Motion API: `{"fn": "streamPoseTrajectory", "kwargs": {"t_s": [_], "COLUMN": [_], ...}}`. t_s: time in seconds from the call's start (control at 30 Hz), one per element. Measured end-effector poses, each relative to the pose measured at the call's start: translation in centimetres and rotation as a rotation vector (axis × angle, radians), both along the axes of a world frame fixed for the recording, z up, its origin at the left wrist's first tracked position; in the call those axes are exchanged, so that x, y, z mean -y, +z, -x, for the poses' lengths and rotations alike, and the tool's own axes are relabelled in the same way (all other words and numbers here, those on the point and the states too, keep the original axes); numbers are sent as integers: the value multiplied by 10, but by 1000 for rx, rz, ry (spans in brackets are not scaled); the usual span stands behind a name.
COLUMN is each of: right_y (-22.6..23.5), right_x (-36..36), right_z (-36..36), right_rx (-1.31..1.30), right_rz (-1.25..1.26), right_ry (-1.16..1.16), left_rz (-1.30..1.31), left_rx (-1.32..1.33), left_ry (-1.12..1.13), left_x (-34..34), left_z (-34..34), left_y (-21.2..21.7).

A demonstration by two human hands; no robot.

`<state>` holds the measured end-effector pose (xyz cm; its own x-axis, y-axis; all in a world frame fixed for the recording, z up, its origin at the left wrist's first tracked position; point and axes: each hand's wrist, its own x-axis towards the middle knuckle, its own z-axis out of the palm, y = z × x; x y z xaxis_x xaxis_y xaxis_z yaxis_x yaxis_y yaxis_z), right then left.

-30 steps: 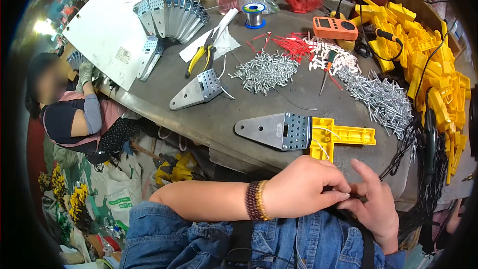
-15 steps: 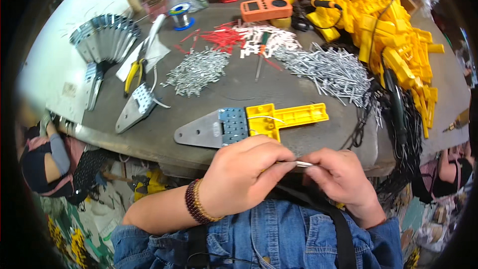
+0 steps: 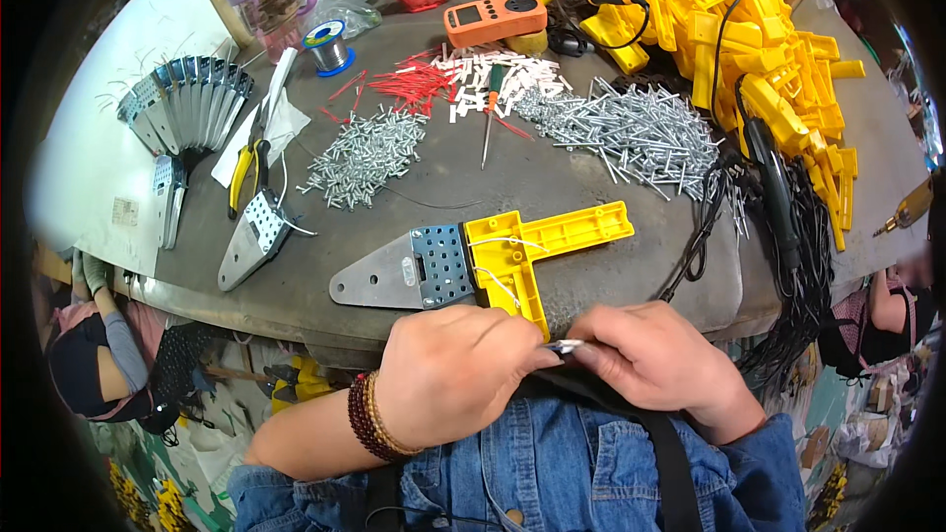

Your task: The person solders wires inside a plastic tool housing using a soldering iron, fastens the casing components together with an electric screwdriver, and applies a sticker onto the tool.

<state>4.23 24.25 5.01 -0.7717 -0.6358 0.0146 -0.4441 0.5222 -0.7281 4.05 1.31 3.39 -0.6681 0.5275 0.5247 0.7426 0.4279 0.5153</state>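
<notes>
My left hand (image 3: 455, 369) and my right hand (image 3: 662, 360) meet just below the table's front edge, over my denim lap. Together they pinch a small thin metal piece (image 3: 564, 346) between their fingertips. Directly above them lies a yellow T-shaped plastic part (image 3: 537, 246) joined to a grey perforated metal plate (image 3: 399, 276), with thin white wires across the yellow part. A beaded bracelet (image 3: 371, 417) circles my left wrist.
Piles of silver rivets (image 3: 367, 153) (image 3: 641, 133), red and white wire bits (image 3: 443, 79), yellow-handled pliers (image 3: 246, 172), an orange meter (image 3: 493, 18), a solder spool (image 3: 323, 44), stacked metal plates (image 3: 187, 103) and heaped yellow parts (image 3: 759, 49) cover the table. Black cables (image 3: 788, 256) hang right. Other people sit at both lower sides.
The view has swung so the table sits more centred. My two hands have come together in front of the table edge and now hold the small metal piece between them.
</notes>
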Motion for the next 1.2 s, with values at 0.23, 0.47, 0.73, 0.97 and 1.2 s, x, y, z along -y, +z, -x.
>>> {"fn": "streamPoseTrajectory", "kwargs": {"t_s": [0.23, 0.47, 0.73, 0.97, 1.2], "right_y": [-7, -36, -48, -48, -50], "right_x": [6, -6, -9, -12, -12], "right_z": [9, 22, 27, 28, 33], "right_rx": [180, 421, 785, 823, 851], "right_rz": [70, 485, 603, 649, 707], "right_ry": [165, -162, -189, -171, -130], "left_rz": [-140, 237, 104, 650, 629], "left_rx": [13, -93, 362, -172, -98], "left_ry": [-22, 76, -96, 279, 162], "left_x": [13, 16, 25, 3, 0], "left_z": [-4, 47, 134, 229, 233], "left_y": [0, 5, 14, -29, -32]}}
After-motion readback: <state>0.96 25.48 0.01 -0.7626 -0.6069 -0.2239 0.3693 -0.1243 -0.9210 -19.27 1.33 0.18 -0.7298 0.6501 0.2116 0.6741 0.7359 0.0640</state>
